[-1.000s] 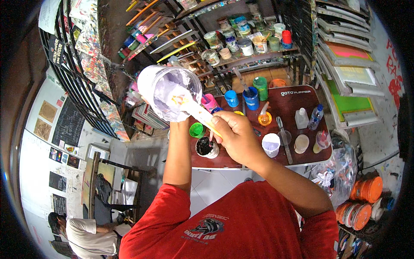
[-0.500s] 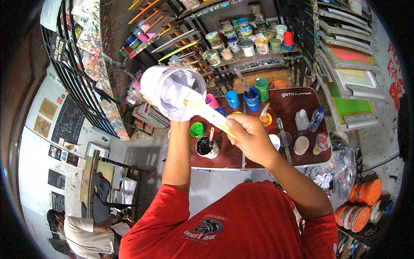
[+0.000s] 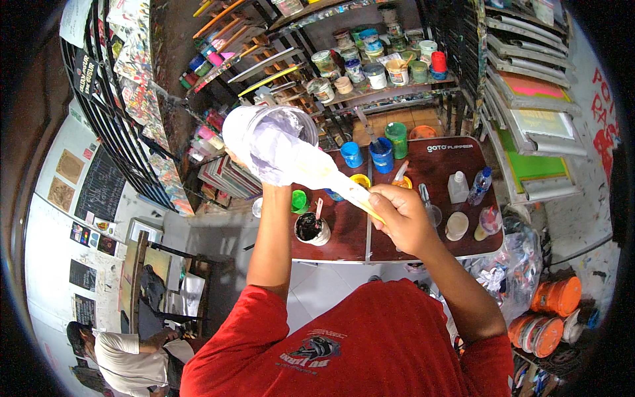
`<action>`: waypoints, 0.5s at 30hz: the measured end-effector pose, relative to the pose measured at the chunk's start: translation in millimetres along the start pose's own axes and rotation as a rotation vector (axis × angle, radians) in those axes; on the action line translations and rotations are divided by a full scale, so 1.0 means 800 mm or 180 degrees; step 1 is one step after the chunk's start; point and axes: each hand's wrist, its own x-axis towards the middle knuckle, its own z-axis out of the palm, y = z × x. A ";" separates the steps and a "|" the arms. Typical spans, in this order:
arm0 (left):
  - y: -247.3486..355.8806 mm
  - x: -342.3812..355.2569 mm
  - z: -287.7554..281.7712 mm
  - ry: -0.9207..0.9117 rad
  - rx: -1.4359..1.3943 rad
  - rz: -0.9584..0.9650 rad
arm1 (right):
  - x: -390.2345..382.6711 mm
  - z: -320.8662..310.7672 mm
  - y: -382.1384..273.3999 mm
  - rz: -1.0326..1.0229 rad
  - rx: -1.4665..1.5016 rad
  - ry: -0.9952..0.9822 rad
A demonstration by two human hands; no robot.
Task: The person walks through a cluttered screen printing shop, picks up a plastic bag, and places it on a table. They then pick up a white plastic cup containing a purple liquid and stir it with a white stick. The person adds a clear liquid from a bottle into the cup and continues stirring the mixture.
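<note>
A person in a red short-sleeved shirt (image 3: 344,331) lifts a translucent, round plastic tub (image 3: 239,135) smeared with pale lavender paint (image 3: 270,142) above the tabletop's left end. The left hand (image 3: 233,157) supports the tub from its far side, its grip closed against the wall, though most of the fingers are hidden. The tub leans with its mouth toward the right, apparently to give a flat white spatula with a yellow edge (image 3: 357,194) a clear way in. The right hand (image 3: 399,215) pinches the spatula's narrow end, thumb on top, so that the broad, paint-coated end lies at the tub's mouth. Below, on a dark red-brown tabletop (image 3: 440,169), a white pot of black paint (image 3: 321,237) stands with a pink stick in it, within easy reach. Near it sit a small green cup (image 3: 299,201) and, farther back, a blue cup (image 3: 352,155).
</note>
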 end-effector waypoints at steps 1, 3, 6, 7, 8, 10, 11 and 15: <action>-0.001 -0.001 -0.001 0.0079 -0.0030 0.0028 | -0.002 -0.003 0.000 -0.0024 0.0003 0.0018; -0.006 -0.002 -0.003 0.0253 -0.0162 0.0068 | -0.006 -0.011 0.002 -0.0015 -0.0072 0.0058; -0.018 -0.006 -0.005 0.0497 -0.0399 0.0059 | -0.015 -0.029 0.005 0.0166 -0.0436 0.0128; -0.022 -0.009 -0.005 0.0555 -0.0477 0.0037 | -0.017 -0.035 0.006 0.0156 -0.0675 0.0190; -0.028 -0.011 -0.005 0.0591 -0.0543 -0.0023 | -0.019 -0.041 0.011 0.0178 -0.0762 0.0208; -0.040 -0.021 -0.005 0.0640 -0.0648 -0.0149 | -0.025 -0.051 0.022 0.0235 -0.0939 0.0227; -0.044 -0.028 -0.004 0.0621 -0.0682 -0.0271 | -0.029 -0.053 0.018 0.0220 -0.1000 0.0295; -0.069 -0.053 0.017 0.0698 -0.0561 -0.0431 | -0.045 -0.074 0.040 0.0327 -0.0936 0.0486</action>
